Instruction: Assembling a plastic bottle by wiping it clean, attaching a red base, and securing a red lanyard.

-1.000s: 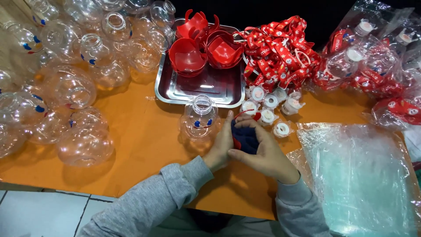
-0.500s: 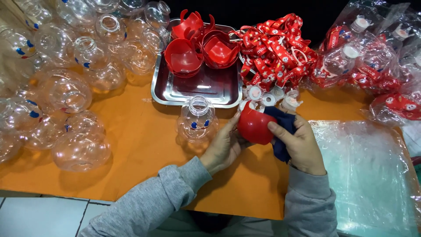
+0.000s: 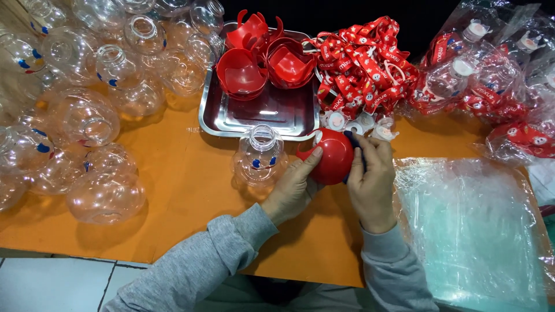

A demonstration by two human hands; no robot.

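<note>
The fingers of the left hand are pressed along the near side of a red rounded shell, thumb up against its pointed lip, while the right hand closes on the far side, pinching a dark blue piece flat against the shell. Held between both palms just above the orange worktop, the shell seems steadied from two sides so the blue piece can be seated on it. Just left of the hands stands one clear round bottle, upright with its mouth open, close enough to reach. Behind it a steel tray holds red shells nested together — three or four, as far as I can count. A few white caps lie beside the tray, under a heap of red printed straps. At least ten empty clear bottles crowd the left side; bagged finished bottles pile up at right, above a stack of clear plastic bags.
</note>
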